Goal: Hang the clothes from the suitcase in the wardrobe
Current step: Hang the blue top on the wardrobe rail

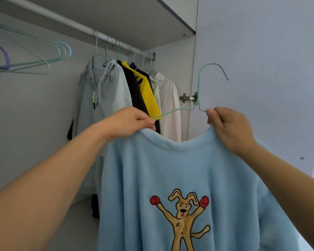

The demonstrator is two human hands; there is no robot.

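Between my hands: hanger (198, 104), above sweatshirt (179, 169).
Behind left hand (132, 122): hung clothes (127, 91).
Behind right hand (227, 127): wardrobe door (261, 51).

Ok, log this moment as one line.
both hands: left, right grip blue sweater collar and hanger | hanger unhung | rail holds clothes

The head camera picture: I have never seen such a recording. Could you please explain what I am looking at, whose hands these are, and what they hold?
There is no robot here. A person wears one wide-angle camera on the head, looking forward and down, so you see their own two arms.

The left hand and the right hand hold up a light blue sweater with a cartoon dog on it, each pinching the collar together with a thin green hanger.

Behind is an open wardrobe. On its rail hang several clothes, among them a grey hoodie and a white shirt. Some empty hangers hang at the left. The sweater is not yet on the rail.
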